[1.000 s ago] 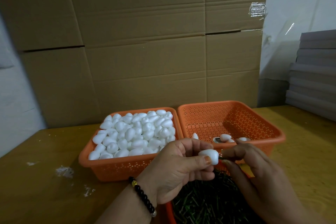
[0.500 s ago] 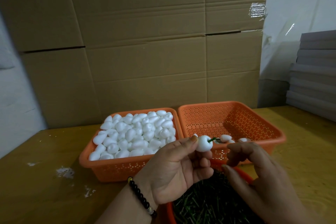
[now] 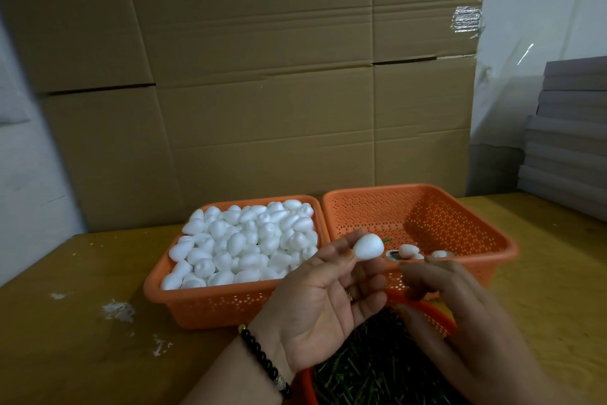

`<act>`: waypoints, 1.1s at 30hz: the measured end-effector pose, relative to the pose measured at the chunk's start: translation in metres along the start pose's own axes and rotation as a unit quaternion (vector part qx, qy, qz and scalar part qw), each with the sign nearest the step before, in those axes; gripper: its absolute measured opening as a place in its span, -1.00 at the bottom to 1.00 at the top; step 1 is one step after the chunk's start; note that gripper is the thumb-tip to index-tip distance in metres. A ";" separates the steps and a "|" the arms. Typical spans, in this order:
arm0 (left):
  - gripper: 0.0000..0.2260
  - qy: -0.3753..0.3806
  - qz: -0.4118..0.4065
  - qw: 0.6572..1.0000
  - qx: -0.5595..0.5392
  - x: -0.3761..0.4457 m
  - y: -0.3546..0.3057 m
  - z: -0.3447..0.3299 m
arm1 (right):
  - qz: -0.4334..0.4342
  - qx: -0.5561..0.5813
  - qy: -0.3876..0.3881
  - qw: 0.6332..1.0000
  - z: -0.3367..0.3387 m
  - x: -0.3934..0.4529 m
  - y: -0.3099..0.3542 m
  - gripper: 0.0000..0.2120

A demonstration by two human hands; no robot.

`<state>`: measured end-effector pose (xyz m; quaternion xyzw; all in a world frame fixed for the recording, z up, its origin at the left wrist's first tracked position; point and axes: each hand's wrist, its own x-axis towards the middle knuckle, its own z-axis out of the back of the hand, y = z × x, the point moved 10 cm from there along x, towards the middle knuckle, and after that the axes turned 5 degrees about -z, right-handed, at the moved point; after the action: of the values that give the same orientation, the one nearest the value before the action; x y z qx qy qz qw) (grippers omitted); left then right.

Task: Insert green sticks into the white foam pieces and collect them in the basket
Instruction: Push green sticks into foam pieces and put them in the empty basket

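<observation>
Left hand (image 3: 323, 301) pinches a white foam piece (image 3: 368, 247) at its fingertips; right hand (image 3: 460, 302) hangs loosely curled, holding nothing.

On the bench (image 3: 65, 322), a full basket of foam pieces (image 3: 244, 248) sits left; the collecting basket (image 3: 492, 242) sits right, just beyond the held piece, whose green stick (image 3: 386, 240) points toward it. Left hand is nearer. Stick tub (image 3: 377, 368) lies at the near edge. No writing is readable.

We see two bare forearms without sleeves. On our left wrist sits a black beaded bracelet (image 3: 265, 363) with one gold bead toward ten o'clock.
</observation>
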<state>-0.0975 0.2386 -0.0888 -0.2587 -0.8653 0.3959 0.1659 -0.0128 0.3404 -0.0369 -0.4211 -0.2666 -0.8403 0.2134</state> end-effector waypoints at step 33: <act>-0.83 -0.235 -0.185 0.526 0.796 -0.023 -0.117 0.045 | -0.233 -0.301 0.240 0.893 -0.024 -0.015 -0.122 -0.29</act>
<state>-0.1376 0.1335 -0.0291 0.2488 -0.2265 0.9275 0.1629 -0.0895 0.4212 -0.0943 -0.1764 -0.0318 -0.9815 -0.0679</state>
